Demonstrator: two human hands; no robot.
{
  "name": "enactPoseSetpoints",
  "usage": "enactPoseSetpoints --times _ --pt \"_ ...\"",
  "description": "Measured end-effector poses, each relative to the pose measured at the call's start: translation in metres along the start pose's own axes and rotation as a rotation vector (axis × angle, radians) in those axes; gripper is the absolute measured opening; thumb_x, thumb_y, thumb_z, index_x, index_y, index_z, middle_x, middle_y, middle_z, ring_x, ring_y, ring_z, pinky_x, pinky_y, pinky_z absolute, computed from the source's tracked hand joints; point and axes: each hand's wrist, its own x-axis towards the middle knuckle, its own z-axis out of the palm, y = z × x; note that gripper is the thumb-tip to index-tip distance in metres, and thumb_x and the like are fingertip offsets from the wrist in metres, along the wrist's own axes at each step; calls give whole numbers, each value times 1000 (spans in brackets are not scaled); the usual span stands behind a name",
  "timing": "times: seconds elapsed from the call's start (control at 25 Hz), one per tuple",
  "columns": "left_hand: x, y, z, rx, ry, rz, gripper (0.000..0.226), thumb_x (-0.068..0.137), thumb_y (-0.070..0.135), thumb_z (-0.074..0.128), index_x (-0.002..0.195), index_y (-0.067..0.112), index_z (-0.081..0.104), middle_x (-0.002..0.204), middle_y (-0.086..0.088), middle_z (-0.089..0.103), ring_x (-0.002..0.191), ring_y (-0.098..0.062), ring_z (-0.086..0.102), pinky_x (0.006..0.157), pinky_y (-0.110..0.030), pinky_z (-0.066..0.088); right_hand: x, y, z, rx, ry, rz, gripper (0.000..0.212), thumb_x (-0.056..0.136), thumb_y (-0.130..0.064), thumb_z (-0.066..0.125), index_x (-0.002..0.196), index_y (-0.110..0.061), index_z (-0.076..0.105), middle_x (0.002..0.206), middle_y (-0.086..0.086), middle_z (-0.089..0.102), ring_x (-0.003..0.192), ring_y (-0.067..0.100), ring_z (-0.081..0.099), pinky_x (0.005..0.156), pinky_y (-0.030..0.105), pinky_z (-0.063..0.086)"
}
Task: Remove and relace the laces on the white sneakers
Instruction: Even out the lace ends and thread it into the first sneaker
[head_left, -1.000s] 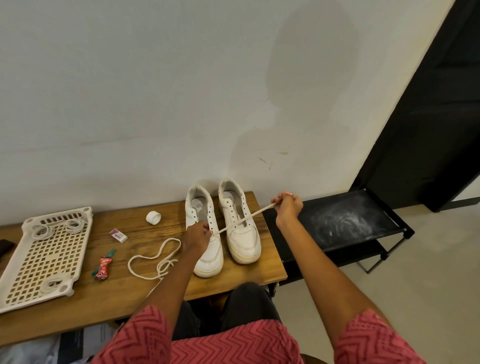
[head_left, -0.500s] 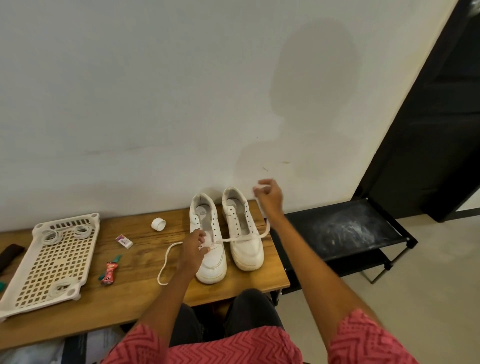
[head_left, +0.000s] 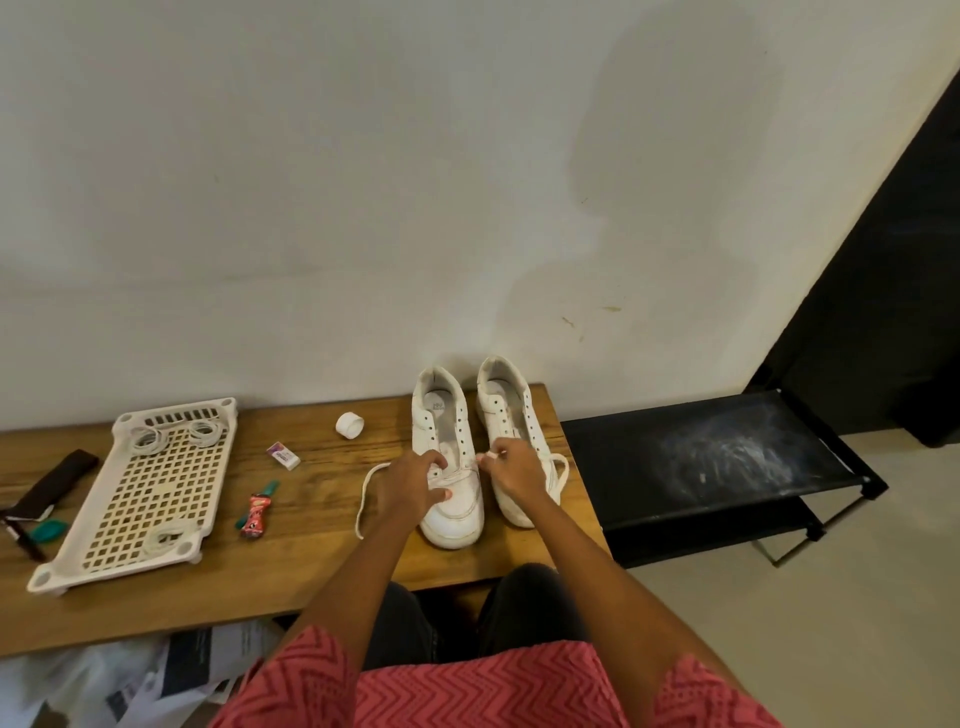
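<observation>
Two white sneakers side by side at centre frame on a wooden bench (head_left: 311, 561), heels toward the wall. Left sneaker (head_left: 451, 512) has an insole label, print too small to read. Right sneaker (head_left: 511, 415) shows bare eyelets. Left hand (head_left: 410, 486) rests on the left sneaker's vamp, fingers curled on the white lace (head_left: 363, 499), which loops out onto the bench to the left of the shoe. Right hand (head_left: 511, 467) sits between the shoes, fingertips pinching the lace end; another bit of lace loops by the right shoe's outer side. Left of frame: white perforated tray (head_left: 130, 499) holding coiled white cords. Near it a red wrapper (head_left: 255, 514), a small white-purple eraser (head_left: 283, 455) with unreadable writing, a white cap (head_left: 349, 425). Black shelf rack (head_left: 717, 462) at right, scuffed white.
</observation>
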Motion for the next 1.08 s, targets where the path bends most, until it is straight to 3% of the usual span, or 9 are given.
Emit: enactPoseSetpoints --times 0.28,0.36,0.44,0.6,0.68,0.76,0.88,1.0,1.08 --pt "-2 3 2 -17 -8 -51 40 82 27 70 116 21 50 115 -5 56 102 -20 57 83 -31 49 -5 25 -53 183 386 275 26 89 -14 57 64 -18 52 63 -5 51 60 13 49 50 22 32" --pt "-9 -1 6 -152 5 -102 31 86 21 66 110 15 47 111 -9 59 94 -19 56 74 -29 45 -9 14 -44 187 394 252 6 93 -19 55 94 -13 56 83 -1 59 78 20 60 59 25 42" --pt "-16 -7 4 -192 -30 -143 17 90 23 61 100 14 50 107 -10 62 86 -16 53 66 -24 40 -12 2 -30 162 374 159 31 93 -23 57 119 -11 47 99 4 60 89 22 62 69 32 50" --pt "-18 -2 -30 -374 -62 -159 21 87 32 64 79 12 65 74 0 62 66 -11 56 59 -20 41 -16 -25 -5 -44 9 -267 42 87 -22 62 125 -14 48 91 3 63 82 19 61 73 34 52" --pt "-17 7 -54 -574 -67 -186 25 87 29 64 71 10 65 62 -2 60 58 -12 54 59 -23 42 -18 -39 7 -234 -336 -349 49 84 -22 66 129 -13 49 100 8 65 92 24 62 78 32 48" --pt "-18 11 -75 -610 -124 -200 26 86 28 65 71 7 66 60 -4 58 52 -13 53 56 -24 43 -16 -44 20 -333 -418 -327 43 86 -25 64 125 -11 55 113 10 64 102 26 60 82 31 47" --pt "-23 -6 -104 -251 -149 -180 26 81 33 70 71 11 62 64 -3 58 53 -13 55 51 -21 43 -13 -42 15 -149 -199 -249 27 93 -27 55 95 -3 66 91 14 67 84 26 62 68 28 42" --pt "-36 -24 -133 468 -177 -297 35 81 29 69 111 12 62 111 -3 63 101 -20 61 85 -29 50 -11 -29 -5 93 5 -127 22 91 -14 56 80 2 66 72 11 60 70 21 56 60 27 39" --pt "-46 -20 -143 667 -238 -423 37 86 18 61 122 11 57 126 -6 58 115 -26 56 92 -38 49 -14 -24 -20 245 103 -47 18 91 -9 54 86 2 67 74 8 60 71 19 55 58 22 40"
